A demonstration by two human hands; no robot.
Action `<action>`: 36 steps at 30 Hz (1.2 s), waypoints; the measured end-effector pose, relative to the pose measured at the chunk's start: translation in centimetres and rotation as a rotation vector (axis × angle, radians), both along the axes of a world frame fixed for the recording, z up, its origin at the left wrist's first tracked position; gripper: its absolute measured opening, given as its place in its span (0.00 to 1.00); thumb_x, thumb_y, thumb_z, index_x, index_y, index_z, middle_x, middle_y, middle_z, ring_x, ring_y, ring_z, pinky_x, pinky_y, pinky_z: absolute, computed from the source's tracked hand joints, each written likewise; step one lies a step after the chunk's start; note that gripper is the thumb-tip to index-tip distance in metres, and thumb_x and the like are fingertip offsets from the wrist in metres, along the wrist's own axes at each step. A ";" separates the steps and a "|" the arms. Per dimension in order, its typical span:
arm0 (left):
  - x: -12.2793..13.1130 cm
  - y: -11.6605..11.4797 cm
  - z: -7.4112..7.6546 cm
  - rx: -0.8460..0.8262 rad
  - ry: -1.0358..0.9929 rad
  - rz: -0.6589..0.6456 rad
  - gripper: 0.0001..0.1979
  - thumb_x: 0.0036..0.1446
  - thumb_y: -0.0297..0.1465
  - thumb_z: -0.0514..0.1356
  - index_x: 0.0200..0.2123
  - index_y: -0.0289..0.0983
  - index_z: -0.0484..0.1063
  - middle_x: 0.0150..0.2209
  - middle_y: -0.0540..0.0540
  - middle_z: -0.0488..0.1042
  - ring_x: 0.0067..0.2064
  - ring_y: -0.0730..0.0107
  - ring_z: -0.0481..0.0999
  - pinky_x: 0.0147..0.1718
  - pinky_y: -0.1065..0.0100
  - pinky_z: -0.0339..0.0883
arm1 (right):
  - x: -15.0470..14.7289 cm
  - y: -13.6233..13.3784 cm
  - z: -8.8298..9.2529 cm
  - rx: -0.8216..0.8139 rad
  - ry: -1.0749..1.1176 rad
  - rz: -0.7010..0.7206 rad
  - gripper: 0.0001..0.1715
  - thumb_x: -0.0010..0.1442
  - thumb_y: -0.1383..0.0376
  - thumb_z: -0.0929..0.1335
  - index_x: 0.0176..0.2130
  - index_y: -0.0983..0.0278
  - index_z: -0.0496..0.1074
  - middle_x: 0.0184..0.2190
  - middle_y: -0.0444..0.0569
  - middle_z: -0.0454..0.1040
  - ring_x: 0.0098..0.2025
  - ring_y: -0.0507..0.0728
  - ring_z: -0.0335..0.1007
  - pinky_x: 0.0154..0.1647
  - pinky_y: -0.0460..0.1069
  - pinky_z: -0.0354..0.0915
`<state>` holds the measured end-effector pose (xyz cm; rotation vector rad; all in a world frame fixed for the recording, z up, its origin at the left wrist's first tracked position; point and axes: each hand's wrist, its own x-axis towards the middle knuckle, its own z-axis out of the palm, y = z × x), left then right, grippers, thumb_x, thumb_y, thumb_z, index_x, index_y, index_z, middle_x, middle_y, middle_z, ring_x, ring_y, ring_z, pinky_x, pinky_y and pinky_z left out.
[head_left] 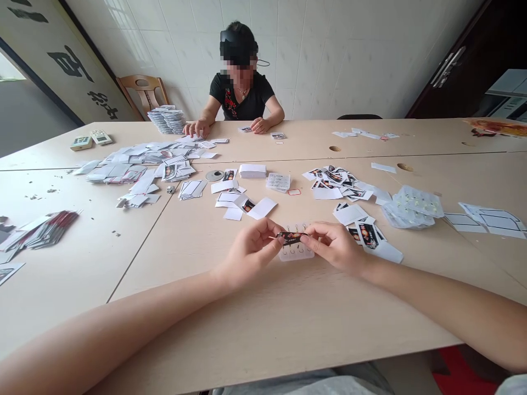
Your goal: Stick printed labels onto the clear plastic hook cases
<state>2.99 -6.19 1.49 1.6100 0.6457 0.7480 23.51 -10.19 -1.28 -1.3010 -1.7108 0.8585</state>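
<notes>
My left hand [251,248] and my right hand [334,247] pinch a small dark printed card [291,237] between thumbs and fingertips, one at each end. Just under the card lies a clear plastic blister tray [296,252] with a row of small metal hooks or rings along it. Its lower part shows below the card. Close to my right hand, printed paper cards [368,236] and white paper slips [387,252] lie partly overlapped on the pale wooden table [288,318].
Across the table, a seated person's hands [196,128] rest among papers. Scattered printed cards [333,181], white paper piles [132,162], stacked clear trays [413,207], a tape roll [214,175], a white paper stack [252,171] and several remote controls [101,137] lie about.
</notes>
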 end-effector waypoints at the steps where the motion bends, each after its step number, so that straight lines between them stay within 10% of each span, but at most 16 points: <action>1: 0.0 0.0 0.0 -0.016 -0.003 -0.001 0.08 0.59 0.34 0.57 0.34 0.35 0.64 0.35 0.45 0.71 0.38 0.71 0.70 0.40 0.66 0.65 | 0.0 0.0 0.0 0.018 -0.013 0.003 0.19 0.59 0.52 0.65 0.29 0.65 0.70 0.24 0.44 0.67 0.21 0.48 0.57 0.20 0.44 0.54; 36: 0.5 0.1 0.8 0.032 0.179 0.261 0.14 0.52 0.41 0.62 0.30 0.35 0.68 0.29 0.48 0.70 0.30 0.73 0.70 0.28 0.71 0.62 | -0.5 -0.8 0.2 -0.061 0.140 -0.058 0.18 0.61 0.54 0.62 0.27 0.63 0.61 0.22 0.42 0.61 0.24 0.50 0.57 0.25 0.46 0.55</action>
